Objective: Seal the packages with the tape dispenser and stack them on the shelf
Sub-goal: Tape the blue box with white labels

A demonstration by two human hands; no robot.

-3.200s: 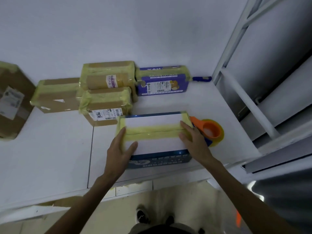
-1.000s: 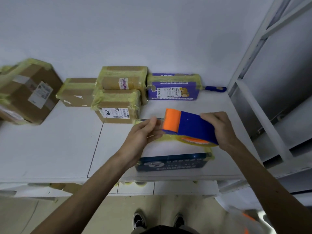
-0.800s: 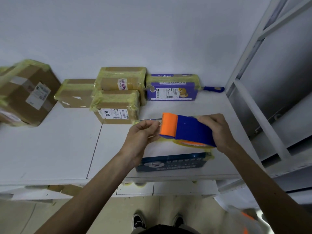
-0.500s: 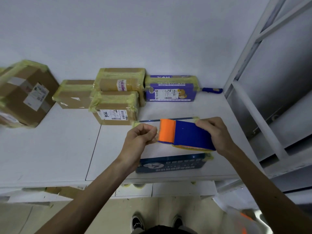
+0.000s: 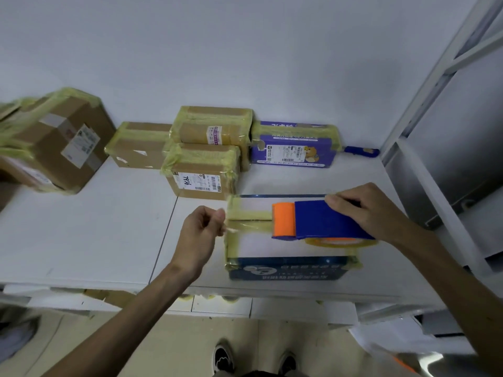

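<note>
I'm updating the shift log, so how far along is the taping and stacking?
Done: yellow-taped cardboard boxes sit by the wall. In hand: left hand pinches the tape end, right hand holds the blue-and-orange tape dispenser over the white-topped blue box. Left: finishing that strip, stacking it.

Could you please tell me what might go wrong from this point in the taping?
1. The left hand pinches the tape strip stretched from the tape dispenser in the right hand; it could twist or land crooked.
2. The blue-sided box sits near the white worktop's front edge with neither hand holding it, so a pull might drag it.
</note>
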